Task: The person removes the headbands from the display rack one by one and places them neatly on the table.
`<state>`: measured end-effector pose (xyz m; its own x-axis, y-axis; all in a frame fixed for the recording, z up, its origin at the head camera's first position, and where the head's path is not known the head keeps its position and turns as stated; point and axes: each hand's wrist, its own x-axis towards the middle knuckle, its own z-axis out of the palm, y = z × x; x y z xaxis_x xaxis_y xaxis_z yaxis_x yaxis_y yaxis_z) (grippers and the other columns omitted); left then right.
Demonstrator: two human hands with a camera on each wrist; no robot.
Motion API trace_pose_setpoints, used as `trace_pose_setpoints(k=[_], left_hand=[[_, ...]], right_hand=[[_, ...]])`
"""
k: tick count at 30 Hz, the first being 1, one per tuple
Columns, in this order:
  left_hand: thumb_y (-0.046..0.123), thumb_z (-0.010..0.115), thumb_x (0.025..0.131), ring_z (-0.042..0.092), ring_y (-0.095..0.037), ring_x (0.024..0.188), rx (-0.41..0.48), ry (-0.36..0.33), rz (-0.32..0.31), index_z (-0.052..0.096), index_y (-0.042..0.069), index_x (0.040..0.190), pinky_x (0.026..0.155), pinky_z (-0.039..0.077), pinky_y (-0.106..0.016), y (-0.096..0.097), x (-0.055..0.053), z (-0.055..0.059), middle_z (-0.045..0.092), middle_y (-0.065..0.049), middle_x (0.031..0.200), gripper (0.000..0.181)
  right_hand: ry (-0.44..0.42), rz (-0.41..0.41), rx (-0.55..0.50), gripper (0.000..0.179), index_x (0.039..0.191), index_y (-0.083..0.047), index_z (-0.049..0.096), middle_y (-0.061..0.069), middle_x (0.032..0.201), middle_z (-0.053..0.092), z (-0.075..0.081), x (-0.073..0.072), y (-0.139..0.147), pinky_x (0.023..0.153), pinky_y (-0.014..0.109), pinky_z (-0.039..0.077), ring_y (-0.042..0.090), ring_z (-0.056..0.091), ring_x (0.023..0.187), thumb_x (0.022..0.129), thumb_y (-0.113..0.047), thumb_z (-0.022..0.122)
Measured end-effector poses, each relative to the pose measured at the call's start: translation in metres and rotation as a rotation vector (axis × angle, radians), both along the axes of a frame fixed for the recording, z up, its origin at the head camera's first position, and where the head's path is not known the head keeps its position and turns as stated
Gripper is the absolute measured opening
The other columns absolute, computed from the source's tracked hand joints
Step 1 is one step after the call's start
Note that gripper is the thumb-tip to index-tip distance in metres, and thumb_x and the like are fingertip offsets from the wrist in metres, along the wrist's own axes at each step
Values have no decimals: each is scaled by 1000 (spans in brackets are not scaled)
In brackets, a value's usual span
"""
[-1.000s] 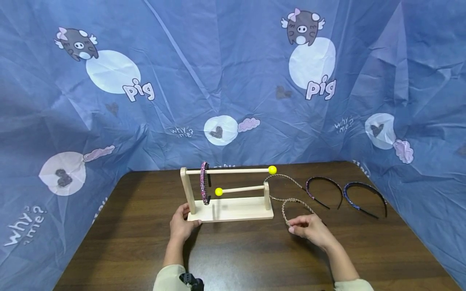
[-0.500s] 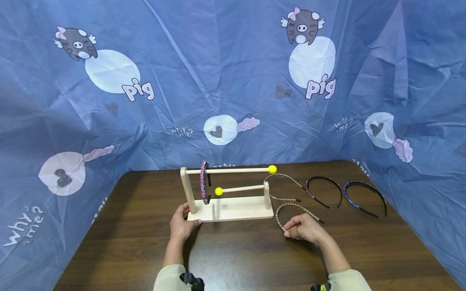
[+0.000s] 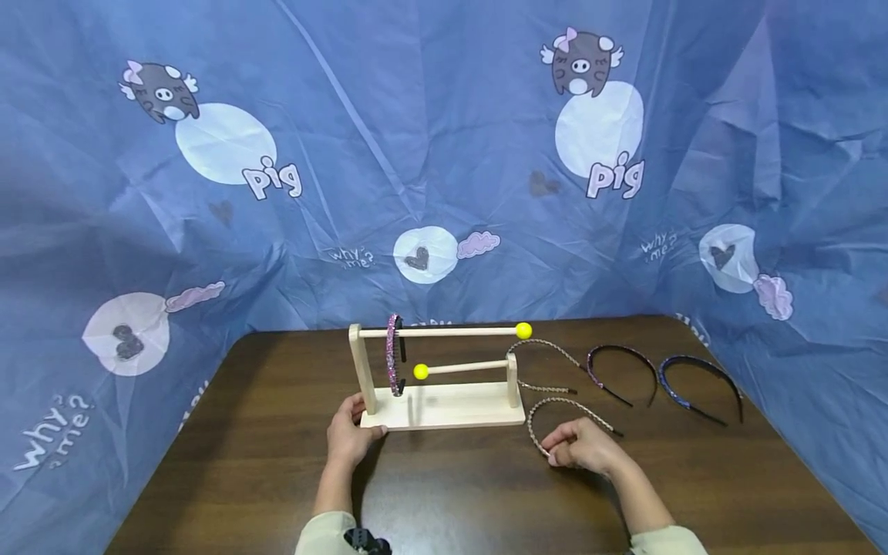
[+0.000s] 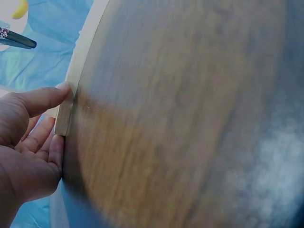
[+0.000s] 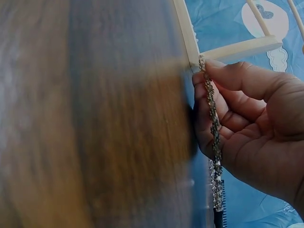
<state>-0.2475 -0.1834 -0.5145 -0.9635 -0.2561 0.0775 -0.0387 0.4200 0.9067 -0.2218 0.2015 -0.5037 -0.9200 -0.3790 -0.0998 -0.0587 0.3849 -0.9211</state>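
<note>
A pale wooden stand (image 3: 451,407) has two rods tipped with yellow balls. From its upper rod, near the left post, hangs a pink glittery headband (image 3: 391,356). My left hand (image 3: 350,439) grips the left end of the base; in the left wrist view the thumb (image 4: 50,99) presses on one face of the base corner, with fingers on the other side. To the right of the stand, my right hand (image 3: 584,447) pinches a beige-gold braided headband (image 3: 534,425) between thumb and fingers, close over the table. The right wrist view shows its beaded band (image 5: 213,118) running along the fingers.
Behind the held headband lies a second beige braided headband (image 3: 548,344), partly behind the stand. Farther right lie a dark purple headband (image 3: 622,349) and a blue one (image 3: 673,389) on the brown wooden table (image 3: 451,501). A blue printed cloth (image 3: 444,154) hangs behind the table.
My right hand has drawn the beige headband a little toward me, away from the other braided one. The left hand stays at the stand's base. The head view has tilted up slightly.
</note>
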Motion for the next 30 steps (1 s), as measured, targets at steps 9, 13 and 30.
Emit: trace_pose_setpoints(k=[9, 13, 30], left_hand=[[-11, 75, 62, 54, -41, 106, -11, 11, 0, 50, -8, 121, 92, 40, -48, 1, 0, 1, 57, -28, 113, 64], [-10, 76, 62, 54, -41, 105, -11, 9, -4, 51, -8, 120, 91, 40, -48, 0, 2, -2, 58, -27, 112, 63], [-12, 75, 62, 54, -42, 105, -2, 23, -3, 51, -8, 119, 92, 40, -47, 0, 1, -3, 57, -28, 113, 63]], right_hand=[[2, -25, 5, 22, 91, 8, 66, 7, 75, 64, 1, 1, -1, 54, 26, 45, 15, 55, 65, 73, -2, 68], [-8, -32, -11, 23, 93, 9, 66, 8, 75, 64, 1, 4, -1, 53, 26, 46, 15, 55, 64, 73, -3, 69], [153, -137, -167, 39, 115, 7, 58, 20, 99, 63, 14, 15, -37, 67, 27, 50, 20, 61, 82, 82, -10, 69]])
